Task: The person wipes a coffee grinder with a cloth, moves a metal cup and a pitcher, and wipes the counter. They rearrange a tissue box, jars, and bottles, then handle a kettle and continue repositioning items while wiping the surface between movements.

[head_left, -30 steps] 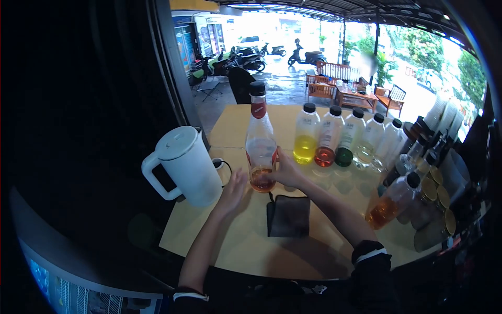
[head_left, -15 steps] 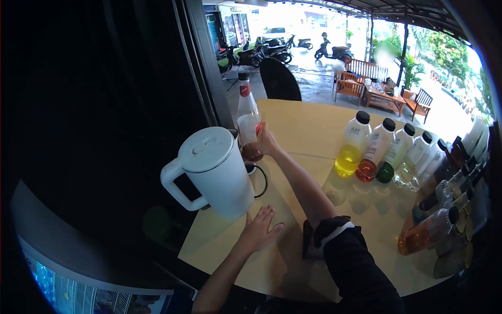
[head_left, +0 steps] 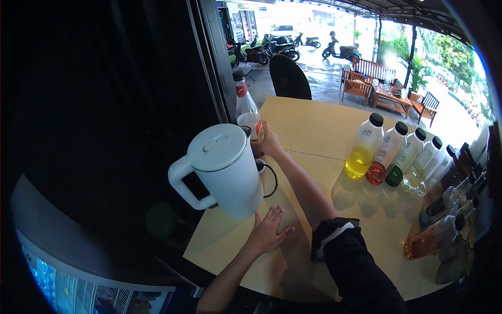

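My right hand point(head_left: 270, 141) is wrapped round the lower part of a tall glass bottle point(head_left: 247, 109) with a black cap and a red neck label. The bottle leans a little to the left, and its base is mostly hidden behind a large white lidded jug point(head_left: 225, 167). My left hand point(head_left: 267, 231) rests with fingers spread on the table point(head_left: 308, 125), its fingertips close to the foot of the jug. A dark cable point(head_left: 275, 180) curves out beside the jug, near my right wrist.
On the right stand several black-capped bottles, among them one with yellow liquid point(head_left: 358, 159) and one with red point(head_left: 377, 172). A bottle of amber liquid point(head_left: 430, 240) is nearer me. Beyond the table are a dark chair back point(head_left: 289, 77), wooden furniture and parked motorbikes.
The bottle in my right hand has moved left and further behind the jug, now tilted more. My left hand stays spread by the jug. The whole view has shifted slightly.
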Action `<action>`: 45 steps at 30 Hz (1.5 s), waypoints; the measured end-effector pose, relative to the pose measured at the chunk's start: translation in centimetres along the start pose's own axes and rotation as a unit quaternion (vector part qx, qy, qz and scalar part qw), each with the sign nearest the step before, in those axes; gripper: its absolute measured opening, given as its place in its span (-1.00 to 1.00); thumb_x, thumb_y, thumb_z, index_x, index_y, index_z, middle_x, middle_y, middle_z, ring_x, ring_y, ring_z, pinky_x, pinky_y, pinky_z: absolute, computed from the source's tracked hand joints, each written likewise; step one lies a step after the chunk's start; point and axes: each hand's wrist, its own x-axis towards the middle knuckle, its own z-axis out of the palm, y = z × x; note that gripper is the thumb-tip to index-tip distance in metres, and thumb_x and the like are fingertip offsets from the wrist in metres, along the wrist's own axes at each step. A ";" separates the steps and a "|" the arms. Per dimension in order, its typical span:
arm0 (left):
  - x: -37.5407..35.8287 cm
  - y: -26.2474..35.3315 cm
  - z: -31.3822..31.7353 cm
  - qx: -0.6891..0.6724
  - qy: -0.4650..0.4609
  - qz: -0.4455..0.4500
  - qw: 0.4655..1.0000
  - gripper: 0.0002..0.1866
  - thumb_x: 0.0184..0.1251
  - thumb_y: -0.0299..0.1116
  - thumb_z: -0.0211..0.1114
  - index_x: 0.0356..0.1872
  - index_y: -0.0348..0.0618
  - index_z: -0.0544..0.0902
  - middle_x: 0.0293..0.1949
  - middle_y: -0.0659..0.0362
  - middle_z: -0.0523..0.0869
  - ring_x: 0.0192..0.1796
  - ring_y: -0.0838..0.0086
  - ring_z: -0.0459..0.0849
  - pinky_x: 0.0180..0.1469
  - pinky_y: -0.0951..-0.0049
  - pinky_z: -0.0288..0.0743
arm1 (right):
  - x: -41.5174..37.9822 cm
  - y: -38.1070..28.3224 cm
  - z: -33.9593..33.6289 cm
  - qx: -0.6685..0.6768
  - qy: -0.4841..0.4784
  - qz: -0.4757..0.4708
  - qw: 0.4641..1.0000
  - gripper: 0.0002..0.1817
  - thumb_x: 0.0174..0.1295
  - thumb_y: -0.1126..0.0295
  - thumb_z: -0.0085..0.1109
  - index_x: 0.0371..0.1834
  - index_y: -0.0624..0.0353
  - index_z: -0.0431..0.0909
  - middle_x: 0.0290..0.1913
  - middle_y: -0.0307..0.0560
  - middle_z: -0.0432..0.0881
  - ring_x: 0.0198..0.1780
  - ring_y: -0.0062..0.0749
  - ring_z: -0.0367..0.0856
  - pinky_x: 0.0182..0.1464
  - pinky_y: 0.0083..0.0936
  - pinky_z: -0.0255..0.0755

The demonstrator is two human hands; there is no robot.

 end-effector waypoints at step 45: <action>8.5 37.8 10.3 -0.420 -0.149 0.378 0.811 0.01 -0.14 -0.11 0.62 0.29 -0.27 0.17 0.21 -0.09 0.41 0.28 0.21 0.44 0.30 0.17 0.38 | -46.9 -13.4 -45.7 -0.279 0.493 0.016 0.824 -0.59 0.06 0.32 0.35 -0.03 0.18 0.49 -0.09 -0.04 0.54 -0.25 -0.38 0.54 -0.20 -0.50 0.43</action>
